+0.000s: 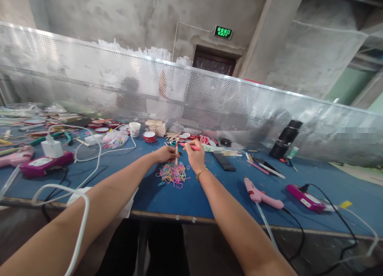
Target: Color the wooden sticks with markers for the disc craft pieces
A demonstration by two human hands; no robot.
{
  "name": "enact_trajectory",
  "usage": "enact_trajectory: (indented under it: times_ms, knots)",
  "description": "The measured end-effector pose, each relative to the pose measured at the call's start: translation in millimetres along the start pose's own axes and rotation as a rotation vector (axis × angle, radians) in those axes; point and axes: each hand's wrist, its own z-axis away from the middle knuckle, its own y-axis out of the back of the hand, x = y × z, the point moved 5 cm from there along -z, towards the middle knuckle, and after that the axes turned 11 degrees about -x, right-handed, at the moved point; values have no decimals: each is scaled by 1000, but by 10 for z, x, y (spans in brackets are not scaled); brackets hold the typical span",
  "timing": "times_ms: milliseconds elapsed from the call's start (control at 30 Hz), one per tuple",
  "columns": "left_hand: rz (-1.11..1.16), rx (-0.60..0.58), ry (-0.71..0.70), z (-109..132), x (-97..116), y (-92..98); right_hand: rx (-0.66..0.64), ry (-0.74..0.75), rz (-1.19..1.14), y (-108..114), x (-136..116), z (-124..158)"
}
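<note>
My left hand (165, 153) pinches a flat wooden craft stick (176, 159), held upright, with red colouring on its upper part. My right hand (196, 156), with a chain bracelet at the wrist, is closed around a pink-red marker pen (194, 147). The pen's front end points left at the coloured top of the stick; whether they touch is too small to tell. Just below both hands lies a loose pile of small multicoloured clip-like pieces (173, 175) on the blue table (215, 198).
A pink glue gun (260, 195) and a purple power strip (305, 198) lie at right, with a black bottle (285, 140) behind. A dark phone-like slab (226, 161) lies beyond my right hand. At left are a paper cup (134, 129), another power strip (46, 164) and looping white cables.
</note>
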Motion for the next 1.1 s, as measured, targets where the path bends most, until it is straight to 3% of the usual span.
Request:
enact_trajectory:
  times_ms: [300, 1100]
  knots:
    - [-102, -38, -1, -38, -20, 56, 9, 9, -120, 0, 41, -29]
    - [-40, -17, 12, 42, 63, -33, -65, -3, 106, -55, 63, 8]
